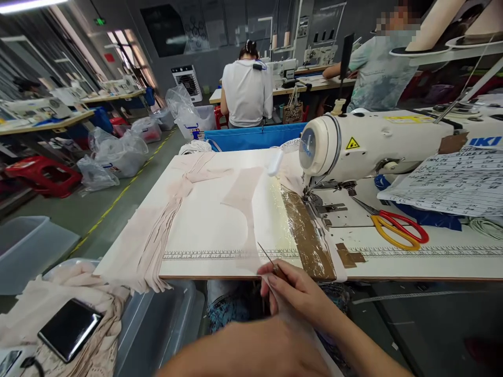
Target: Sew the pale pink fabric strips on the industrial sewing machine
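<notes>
My right hand (294, 290) is at the near edge of the sewing table (212, 230), fingers pinched shut on a thin pointed metal tool (268, 257) whose tip rests on the table's printed ruler. The hand also touches the lower end of a pale pink fabric piece (243, 201) that lies flat on the table. My left hand (243, 351) fills the bottom of the view, close and blurred; its fingers do not show. A white sewing machine (373, 141) stands to the right, its needle area beside a brown taped patch (308, 235).
Pink fabric strips (157, 235) hang over the table's left edge. Red and yellow scissors (396, 228) and a printed sheet (451, 180) lie under the machine arm. A phone (68, 327) rests on fabric at lower left. Two people (247, 86) work at tables behind.
</notes>
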`<state>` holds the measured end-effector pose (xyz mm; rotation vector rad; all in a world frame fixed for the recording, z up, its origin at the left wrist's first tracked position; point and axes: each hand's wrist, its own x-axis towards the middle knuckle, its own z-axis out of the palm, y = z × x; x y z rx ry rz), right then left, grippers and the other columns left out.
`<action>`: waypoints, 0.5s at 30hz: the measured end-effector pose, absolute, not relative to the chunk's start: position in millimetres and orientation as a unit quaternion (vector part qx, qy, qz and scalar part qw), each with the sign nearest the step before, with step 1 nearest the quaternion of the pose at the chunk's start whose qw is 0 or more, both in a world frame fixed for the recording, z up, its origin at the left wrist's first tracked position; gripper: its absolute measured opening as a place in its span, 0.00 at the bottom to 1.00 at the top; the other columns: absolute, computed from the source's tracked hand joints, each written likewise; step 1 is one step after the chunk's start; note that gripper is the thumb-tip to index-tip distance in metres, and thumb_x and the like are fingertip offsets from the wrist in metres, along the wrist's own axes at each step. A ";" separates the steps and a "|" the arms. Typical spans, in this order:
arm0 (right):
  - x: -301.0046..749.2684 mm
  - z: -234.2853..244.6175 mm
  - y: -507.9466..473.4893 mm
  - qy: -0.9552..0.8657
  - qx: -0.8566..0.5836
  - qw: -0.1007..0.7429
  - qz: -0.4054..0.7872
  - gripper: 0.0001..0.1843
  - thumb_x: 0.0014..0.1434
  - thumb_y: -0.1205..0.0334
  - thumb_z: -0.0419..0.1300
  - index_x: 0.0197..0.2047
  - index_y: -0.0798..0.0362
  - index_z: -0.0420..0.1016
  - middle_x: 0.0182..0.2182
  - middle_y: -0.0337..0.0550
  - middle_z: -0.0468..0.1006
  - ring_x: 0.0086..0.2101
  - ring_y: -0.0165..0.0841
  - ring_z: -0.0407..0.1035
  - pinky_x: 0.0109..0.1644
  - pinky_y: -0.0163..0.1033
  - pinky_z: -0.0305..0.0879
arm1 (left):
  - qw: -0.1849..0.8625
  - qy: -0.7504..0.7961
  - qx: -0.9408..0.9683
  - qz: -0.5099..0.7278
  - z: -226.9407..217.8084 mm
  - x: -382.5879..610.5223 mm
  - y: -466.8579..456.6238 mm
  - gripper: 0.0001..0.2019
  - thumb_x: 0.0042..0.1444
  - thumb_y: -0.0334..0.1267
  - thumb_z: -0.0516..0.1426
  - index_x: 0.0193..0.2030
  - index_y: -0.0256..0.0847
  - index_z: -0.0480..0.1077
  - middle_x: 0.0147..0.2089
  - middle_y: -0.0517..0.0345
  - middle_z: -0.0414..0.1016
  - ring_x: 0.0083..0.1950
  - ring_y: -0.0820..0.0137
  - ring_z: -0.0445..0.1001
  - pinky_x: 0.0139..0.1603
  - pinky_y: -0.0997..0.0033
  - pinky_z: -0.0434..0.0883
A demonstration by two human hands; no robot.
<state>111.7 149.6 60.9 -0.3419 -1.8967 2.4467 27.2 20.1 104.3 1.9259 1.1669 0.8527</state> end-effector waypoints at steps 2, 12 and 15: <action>129.7 60.8 150.5 -0.613 -0.107 0.000 0.783 0.17 0.63 0.42 0.58 0.44 0.46 0.72 0.33 0.38 0.76 0.25 0.30 0.71 0.33 0.38 0.66 | 0.320 0.469 0.746 0.348 119.6 -10.6 23.7 0.20 0.70 0.48 0.45 0.44 0.42 0.75 0.35 0.54 0.81 0.40 0.69 0.80 0.45 0.73 0.75; 176.7 68.9 172.2 -0.717 -0.205 0.045 0.665 0.26 0.65 0.40 0.52 0.48 0.54 0.74 0.30 0.40 0.75 0.22 0.25 0.62 0.27 0.33 0.61 | -0.030 0.812 0.582 -0.029 72.9 -158.8 105.0 0.24 0.69 0.47 0.43 0.65 0.36 0.61 0.67 0.41 0.64 0.67 0.53 0.63 0.60 0.51 0.70; 200.8 68.9 184.3 -0.728 -0.232 0.039 0.644 0.26 0.65 0.39 0.52 0.46 0.54 0.76 0.26 0.39 0.74 0.23 0.27 0.64 0.26 0.32 0.61 | -0.071 0.853 0.509 -0.094 75.6 -150.6 84.8 0.22 0.69 0.45 0.42 0.59 0.34 0.67 0.54 0.40 0.73 0.53 0.53 0.73 0.42 0.57 0.75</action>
